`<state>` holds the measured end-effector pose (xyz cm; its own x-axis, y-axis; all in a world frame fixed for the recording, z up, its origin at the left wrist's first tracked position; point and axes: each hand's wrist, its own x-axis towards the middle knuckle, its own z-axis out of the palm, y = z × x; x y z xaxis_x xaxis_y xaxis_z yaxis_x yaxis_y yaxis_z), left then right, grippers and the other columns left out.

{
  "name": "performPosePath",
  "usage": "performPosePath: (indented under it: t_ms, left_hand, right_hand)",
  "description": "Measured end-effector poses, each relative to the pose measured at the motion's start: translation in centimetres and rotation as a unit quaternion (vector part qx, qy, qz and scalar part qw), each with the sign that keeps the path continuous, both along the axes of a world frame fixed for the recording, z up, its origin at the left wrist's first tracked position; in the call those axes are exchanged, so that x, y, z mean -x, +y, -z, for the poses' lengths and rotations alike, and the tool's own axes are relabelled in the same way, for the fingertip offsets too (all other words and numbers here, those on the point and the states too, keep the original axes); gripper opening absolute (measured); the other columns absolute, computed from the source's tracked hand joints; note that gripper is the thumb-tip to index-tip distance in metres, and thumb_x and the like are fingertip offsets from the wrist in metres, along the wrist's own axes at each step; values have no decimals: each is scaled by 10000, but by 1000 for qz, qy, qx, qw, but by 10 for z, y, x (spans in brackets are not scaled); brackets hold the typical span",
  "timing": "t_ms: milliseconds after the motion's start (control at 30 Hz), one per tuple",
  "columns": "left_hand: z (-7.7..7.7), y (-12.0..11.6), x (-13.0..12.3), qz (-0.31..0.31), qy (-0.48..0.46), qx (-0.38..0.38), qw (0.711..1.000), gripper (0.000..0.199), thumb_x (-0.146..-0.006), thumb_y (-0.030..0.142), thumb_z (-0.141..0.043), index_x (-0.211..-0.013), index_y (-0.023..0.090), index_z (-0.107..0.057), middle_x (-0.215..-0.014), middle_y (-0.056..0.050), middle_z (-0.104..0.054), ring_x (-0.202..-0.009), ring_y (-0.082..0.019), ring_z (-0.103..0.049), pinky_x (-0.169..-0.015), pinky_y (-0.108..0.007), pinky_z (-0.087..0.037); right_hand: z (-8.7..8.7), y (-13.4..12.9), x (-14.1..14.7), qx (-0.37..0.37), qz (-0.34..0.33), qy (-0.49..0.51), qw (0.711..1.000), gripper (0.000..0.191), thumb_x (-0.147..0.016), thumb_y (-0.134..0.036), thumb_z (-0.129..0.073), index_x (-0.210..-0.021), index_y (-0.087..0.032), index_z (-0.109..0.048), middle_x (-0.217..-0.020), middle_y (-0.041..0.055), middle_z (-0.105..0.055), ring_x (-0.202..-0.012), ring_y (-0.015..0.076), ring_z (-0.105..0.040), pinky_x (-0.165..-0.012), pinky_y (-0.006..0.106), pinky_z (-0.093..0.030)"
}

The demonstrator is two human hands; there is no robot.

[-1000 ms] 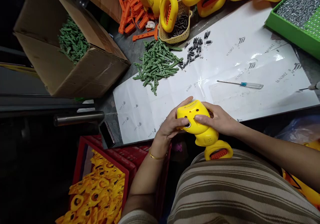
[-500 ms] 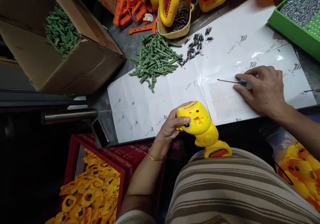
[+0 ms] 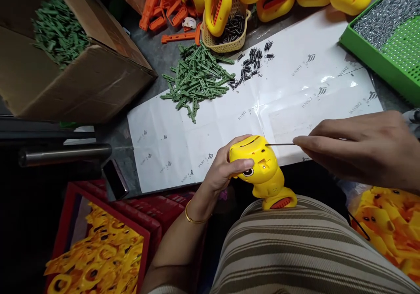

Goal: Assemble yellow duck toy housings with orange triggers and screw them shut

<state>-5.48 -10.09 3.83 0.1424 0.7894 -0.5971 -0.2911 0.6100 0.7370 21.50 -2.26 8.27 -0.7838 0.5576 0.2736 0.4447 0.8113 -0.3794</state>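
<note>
My left hand is wrapped round the head of a yellow plastic duck-like toy, with the thumb beside its printed eye. The toy leans away from the hand, its looped handle end resting near my striped shirt. A square recess and small holes show on its head. In my right hand, fingers closed, is a thin metal-shafted tool resembling a screwdriver. Its tip meets the upper right edge of the toy's head, by a small hole; whether it enters cannot be seen. The tool's handle is hidden by my fingers.
Green plastic strips and black springs lie on the white sheet. Behind them are a spring basket and yellow toys. A cardboard box stands left, a green screw tray right, a red crate below.
My right hand has lifted the tool off the sheet and brought it to the toy's head. My left hand still holds the toy, and the view has shifted slightly.
</note>
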Motion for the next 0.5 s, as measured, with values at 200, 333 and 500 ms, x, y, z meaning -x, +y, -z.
performPosePath:
  t_ms: [200, 333, 500]
  left_hand:
    - [-6, 0, -3, -1, 21, -2, 1000, 662, -575, 296, -844, -1195, 165, -655, -1145, -90, -721, -1047, -296, -657, -879, -330, -523]
    - [-5, 2, -4, 16, 19, 3, 1000, 681, -602, 312, -841, -1231, 162, -626, -1173, -97, -706, -1098, -311, -639, -909, -348, -518]
    - [-10, 9, -10, 50, 56, -18, 997, 662, -627, 365, -843, -1215, 147, -631, -1194, -99, -694, -1103, -299, -629, -907, -337, -517]
  right_hand:
    - [-21, 5, 6, -15, -47, -21, 999, 304, -976, -281, -411, -982, -289, -715, -681, -12, -676, -480, 112, -508, -395, 313, -193]
    - [-35, 7, 14, 47, -71, -44, 995, 460, -1013, -340, -298, -829, -262, -712, -677, 17, -654, -448, 116, -439, -391, 322, -212]
    - [-42, -8, 29, 179, -8, -29, 983, 321, -949, -514, -463, -828, -321, -689, -643, 28, -592, -613, 173, -545, -514, 342, -392]
